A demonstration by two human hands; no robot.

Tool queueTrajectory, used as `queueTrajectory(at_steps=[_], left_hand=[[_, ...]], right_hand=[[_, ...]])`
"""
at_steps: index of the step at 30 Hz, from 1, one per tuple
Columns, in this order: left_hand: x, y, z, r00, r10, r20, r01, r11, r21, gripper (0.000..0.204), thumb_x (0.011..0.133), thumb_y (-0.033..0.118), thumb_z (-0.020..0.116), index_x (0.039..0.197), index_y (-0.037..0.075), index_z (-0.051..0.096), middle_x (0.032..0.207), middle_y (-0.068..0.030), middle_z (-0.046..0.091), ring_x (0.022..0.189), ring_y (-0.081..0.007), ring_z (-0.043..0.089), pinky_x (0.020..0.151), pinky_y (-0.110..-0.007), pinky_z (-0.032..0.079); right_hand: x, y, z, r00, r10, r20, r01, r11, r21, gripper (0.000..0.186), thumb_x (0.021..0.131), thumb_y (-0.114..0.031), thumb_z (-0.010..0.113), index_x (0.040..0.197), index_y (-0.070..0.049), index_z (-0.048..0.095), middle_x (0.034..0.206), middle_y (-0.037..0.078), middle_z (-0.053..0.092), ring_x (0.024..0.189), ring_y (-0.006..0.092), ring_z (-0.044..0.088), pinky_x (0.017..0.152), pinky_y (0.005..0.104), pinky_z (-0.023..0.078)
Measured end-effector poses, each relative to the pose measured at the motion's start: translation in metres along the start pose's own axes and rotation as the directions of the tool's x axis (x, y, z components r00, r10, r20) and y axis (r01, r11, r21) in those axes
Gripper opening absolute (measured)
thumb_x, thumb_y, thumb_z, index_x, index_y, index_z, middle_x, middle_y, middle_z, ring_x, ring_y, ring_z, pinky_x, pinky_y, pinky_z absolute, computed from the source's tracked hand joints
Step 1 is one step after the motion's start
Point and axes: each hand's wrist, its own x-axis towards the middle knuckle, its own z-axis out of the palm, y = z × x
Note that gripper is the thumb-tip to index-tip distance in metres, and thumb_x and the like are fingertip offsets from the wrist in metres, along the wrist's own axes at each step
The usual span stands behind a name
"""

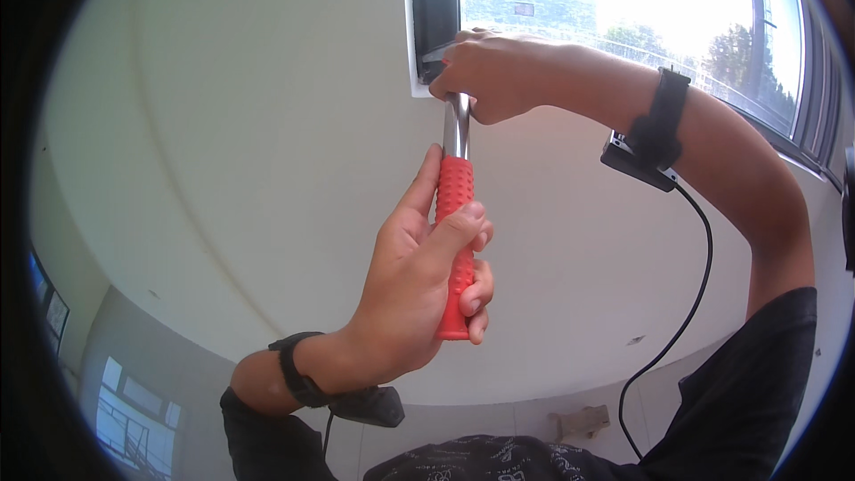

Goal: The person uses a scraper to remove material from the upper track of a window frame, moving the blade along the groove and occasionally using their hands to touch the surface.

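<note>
A hammer (pixel 457 129) with a shiny metal shaft and a studded red rubber grip stands nearly upright in front of the wall. My left hand (pixel 419 254) is closed around the red grip, its index finger stretched along the handle. Higher up, my right hand (pixel 485 76) wraps the head end at the lower left corner of the window. That hand hides most of the head; only a pointed grey metal tip shows to its left, close to the dark window frame (pixel 434 0). Whether the tip touches the frame I cannot tell.
A pale wall (pixel 285 125) fills most of the view. The bright window (pixel 614 0) is at the upper right. From my right wrist's black device (pixel 638 162) a black cable (pixel 704 276) hangs down. A wooden piece (pixel 579 423) lies on the tiled floor below.
</note>
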Motion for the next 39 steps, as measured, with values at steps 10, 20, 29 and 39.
queueTrajectory(at_steps=[10,20,29,39], left_hand=[[-0.005,0.008,-0.016,0.998,-0.057,-0.004,0.057,0.998,0.028,0.073,0.098,0.016,0.047,0.155,0.019,0.001,0.084,-0.0046,0.045,0.044,-0.0091,0.042,0.033,-0.026,0.043],[0.002,0.005,-0.016,0.999,-0.048,-0.023,0.051,0.993,0.106,0.071,0.097,0.014,0.046,0.155,0.022,0.007,0.078,-0.0033,0.043,0.039,-0.0070,0.038,0.030,-0.025,0.042],[0.018,-0.002,-0.009,1.000,-0.011,-0.024,0.014,0.991,0.136,0.071,0.097,0.012,0.047,0.155,0.021,0.007,0.078,-0.0036,0.044,0.039,-0.0066,0.039,0.030,-0.024,0.041],[0.031,-0.014,-0.001,1.000,-0.015,-0.019,0.018,0.986,0.166,0.071,0.097,0.010,0.047,0.155,0.022,0.008,0.078,-0.0035,0.045,0.039,-0.0062,0.040,0.030,-0.023,0.041]], right_hand=[[0.005,-0.002,0.006,0.992,-0.087,-0.092,0.070,0.983,-0.171,0.022,0.070,-0.011,0.059,0.088,-0.010,0.070,0.071,0.006,0.066,0.079,0.0263,0.064,0.079,0.0388,0.051],[-0.001,0.007,0.013,0.979,-0.114,-0.170,0.065,0.961,-0.270,0.018,0.080,-0.026,0.066,0.087,-0.009,0.068,0.073,0.007,0.063,0.079,0.0244,0.061,0.077,0.0375,0.050],[-0.012,0.028,0.029,0.912,-0.169,-0.373,0.032,0.937,-0.347,0.044,0.084,-0.050,0.066,0.105,-0.011,0.065,0.070,0.007,0.065,0.074,0.0244,0.067,0.065,0.0351,0.055],[-0.028,0.035,0.024,0.985,-0.025,-0.170,-0.009,0.980,-0.198,0.054,0.081,-0.045,0.073,0.127,-0.022,0.057,0.104,0.016,0.064,0.100,0.0283,0.066,0.085,0.0380,0.055]])
